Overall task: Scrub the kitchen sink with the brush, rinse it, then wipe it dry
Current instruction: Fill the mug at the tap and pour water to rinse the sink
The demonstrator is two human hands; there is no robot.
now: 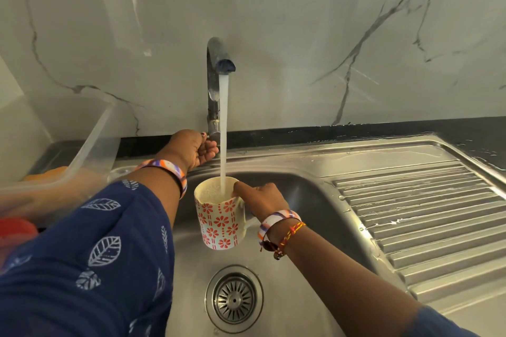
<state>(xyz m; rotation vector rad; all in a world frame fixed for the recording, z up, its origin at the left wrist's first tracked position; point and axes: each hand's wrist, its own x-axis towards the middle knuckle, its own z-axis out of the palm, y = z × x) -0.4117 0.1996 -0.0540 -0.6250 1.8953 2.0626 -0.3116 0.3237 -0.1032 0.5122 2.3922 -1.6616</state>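
Rinse step judged in hand: mug point(220, 216) filled under running tap point(219, 63), held over sink point(273, 295) basin, drain point(234, 299) at 6 o'clock of mug. Right hand point(262, 198) gripped on mug handle side. Left hand point(195, 149) curled on tap base. Brush not seen. Next: tap shut, mug water poured round basin walls.

Brushed steel sink point(301, 309), glossy ceramic mug point(219, 221), polished marble wall point(301, 22), clear plastic tub point(90, 145).
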